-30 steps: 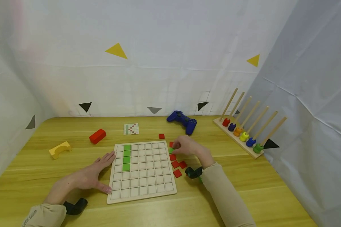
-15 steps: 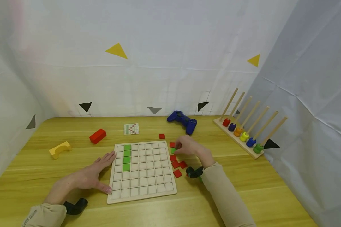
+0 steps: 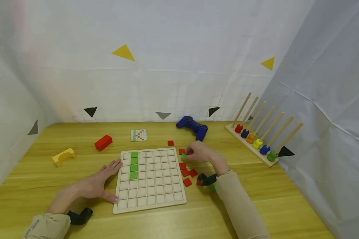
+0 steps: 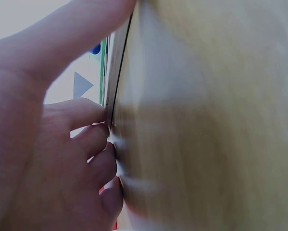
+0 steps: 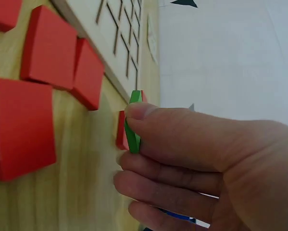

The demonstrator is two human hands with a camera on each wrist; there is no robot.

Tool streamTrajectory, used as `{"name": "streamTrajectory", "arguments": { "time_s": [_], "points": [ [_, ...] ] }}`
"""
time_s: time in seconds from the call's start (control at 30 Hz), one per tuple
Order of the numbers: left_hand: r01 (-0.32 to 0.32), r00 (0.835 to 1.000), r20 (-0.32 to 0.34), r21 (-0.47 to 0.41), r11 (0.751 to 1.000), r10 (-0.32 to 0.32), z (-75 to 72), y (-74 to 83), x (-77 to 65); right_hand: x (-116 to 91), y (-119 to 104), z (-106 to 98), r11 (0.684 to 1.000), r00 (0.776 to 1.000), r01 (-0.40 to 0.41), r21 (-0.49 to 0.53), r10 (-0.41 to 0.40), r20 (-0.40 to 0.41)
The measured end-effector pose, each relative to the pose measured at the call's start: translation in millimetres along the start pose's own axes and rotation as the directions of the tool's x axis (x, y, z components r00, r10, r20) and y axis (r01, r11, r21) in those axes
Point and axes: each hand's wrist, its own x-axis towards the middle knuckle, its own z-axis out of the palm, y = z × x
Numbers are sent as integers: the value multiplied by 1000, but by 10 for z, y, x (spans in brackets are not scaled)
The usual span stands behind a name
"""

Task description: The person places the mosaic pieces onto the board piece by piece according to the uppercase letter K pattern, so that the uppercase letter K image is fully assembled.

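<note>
A wooden grid board [image 3: 150, 192] lies on the table, with a column of several green tiles [image 3: 133, 167] set into its second column. My left hand [image 3: 91, 187] rests along the board's left edge, fingers spread and thumb at the lower corner; the left wrist view has those fingers [image 4: 93, 139] against the board's side. Beyond the right edge, my right hand [image 3: 201, 153] pinches one green square tile [image 5: 133, 137], which stands on edge between thumb and fingers in the right wrist view. Loose red tiles [image 3: 187, 182] lie around and below that hand.
A small pattern card [image 3: 138, 135] lies behind the board. Farther out are a red block [image 3: 103, 142], a yellow arch block [image 3: 64, 156], a blue game controller [image 3: 192, 127] and a peg stand [image 3: 251, 144] with coloured beads. Another green tile [image 3: 212, 187] lies beside the right sleeve.
The pinched green tile has shifted slightly right, away from the board's edge, along with my right hand. My left hand and the board keep their places.
</note>
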Motion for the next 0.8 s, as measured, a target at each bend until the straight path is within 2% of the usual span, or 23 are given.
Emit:
{"name": "streamTrajectory", "arguments": {
  "time_s": [0.4, 0.8],
  "points": [
    [21, 1000, 8, -1, 1000, -21, -9, 26, 0, -24, -76, -37, 998, 997, 63, -7, -63, -48],
    [29, 1000, 7, 2, 1000, -29, -10, 19, -1, -33, -192, -32, 993, 994, 109, 43, -107, -30]
  ]
}}
